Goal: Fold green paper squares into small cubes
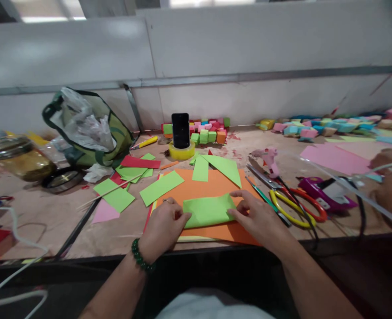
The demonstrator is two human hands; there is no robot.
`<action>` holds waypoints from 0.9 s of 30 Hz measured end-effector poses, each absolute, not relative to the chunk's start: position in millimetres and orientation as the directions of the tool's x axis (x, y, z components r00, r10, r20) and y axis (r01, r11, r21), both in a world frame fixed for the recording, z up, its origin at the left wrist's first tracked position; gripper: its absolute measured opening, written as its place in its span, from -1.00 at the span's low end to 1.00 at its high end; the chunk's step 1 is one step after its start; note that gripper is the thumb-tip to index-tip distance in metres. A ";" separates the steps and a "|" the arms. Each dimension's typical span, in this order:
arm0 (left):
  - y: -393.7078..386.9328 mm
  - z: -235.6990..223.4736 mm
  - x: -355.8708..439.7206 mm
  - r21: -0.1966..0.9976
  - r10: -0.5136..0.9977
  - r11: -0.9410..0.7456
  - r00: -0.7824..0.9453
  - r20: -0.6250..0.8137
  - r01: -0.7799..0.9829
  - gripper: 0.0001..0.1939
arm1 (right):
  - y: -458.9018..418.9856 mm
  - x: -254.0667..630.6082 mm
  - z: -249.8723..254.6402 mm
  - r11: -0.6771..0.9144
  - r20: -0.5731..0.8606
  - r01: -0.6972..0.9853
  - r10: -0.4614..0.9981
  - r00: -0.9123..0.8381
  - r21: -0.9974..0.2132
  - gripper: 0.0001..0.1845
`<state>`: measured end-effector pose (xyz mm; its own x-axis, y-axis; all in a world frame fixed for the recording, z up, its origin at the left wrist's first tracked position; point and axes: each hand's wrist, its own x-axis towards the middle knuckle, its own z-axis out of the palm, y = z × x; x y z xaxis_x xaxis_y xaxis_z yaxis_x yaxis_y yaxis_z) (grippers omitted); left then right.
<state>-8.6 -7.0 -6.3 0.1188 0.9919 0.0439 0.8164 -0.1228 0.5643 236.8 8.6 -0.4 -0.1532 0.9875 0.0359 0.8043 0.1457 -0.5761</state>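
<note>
- While the left hand [162, 226] pinches the left end and the right hand [256, 218] the right end, the green paper [209, 212] lies at lower centre over an orange sheet [212, 188]
- It looks folded over, crease unclear
- A strip [162, 188], left of centre, seems cut but not yet folded
- Cubes [203, 137], upper centre, look finished

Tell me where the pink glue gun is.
In the head view, the pink glue gun is right of centre, beyond the right hand and just behind the scissors.

Green paper [209, 212], probably folded, between left grip [162, 225] and right grip [257, 217], over orange paper [189, 186].
</note>
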 end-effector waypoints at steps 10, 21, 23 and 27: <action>2.6 -1.9 -5.2 0.524 0.991 -0.104 0.130 -0.014 0.845 -0.66 | 31.2 232.2 10.4 0.277 -0.042 0.877 0.947 -0.318 -0.393 -0.46; -2.4 -6.8 -6.2 0.565 0.990 -0.140 0.131 0.056 0.813 -0.69 | 45.9 234.0 3.6 0.158 -0.157 0.853 0.951 -0.268 -0.497 -0.46; -4.2 -8.4 -6.2 0.568 0.989 -0.149 0.130 0.074 0.809 -0.68 | 45.2 234.5 2.9 0.188 -0.144 0.831 0.942 -0.303 -0.524 -0.56; -6.9 -10.3 -8.2 0.652 0.990 -0.138 0.083 0.115 0.745 -0.84 | 37.0 233.6 5.3 0.157 -0.124 0.667 0.927 -0.354 -0.728 -0.61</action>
<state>-8.2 -6.9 -10.3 0.0830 0.9899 0.1145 0.7453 -0.1379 0.6523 233.6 37.0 5.3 -0.3539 0.9270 -0.1243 0.6673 0.1572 -0.7280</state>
